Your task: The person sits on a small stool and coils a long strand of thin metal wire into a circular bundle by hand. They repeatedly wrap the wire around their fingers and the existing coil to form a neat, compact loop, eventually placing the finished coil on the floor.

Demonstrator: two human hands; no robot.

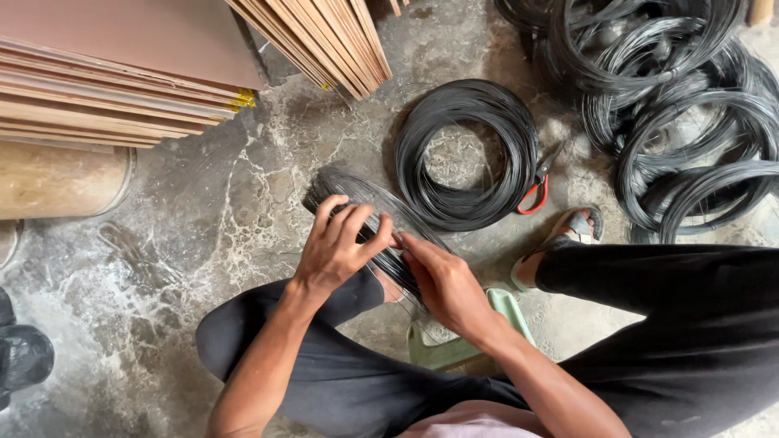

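Black wire bundle (365, 219): left hand (337, 243) clamps it, right hand (442, 284) pinches its near end. One wire coil (466, 154) lies neat beyond; tangled wire heap (673, 105) far right remains.

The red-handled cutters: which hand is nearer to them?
Right. The right hand sits below-left of the cutters, gripping the wire bundle; the left hand is farther left on the bundle.

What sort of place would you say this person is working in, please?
Probably a workshop or building-materials yard: stacked plywood sheets lie on a rough concrete floor, with coils of black wire nearby. Both hands, left hand and right hand, grip a wire bundle.
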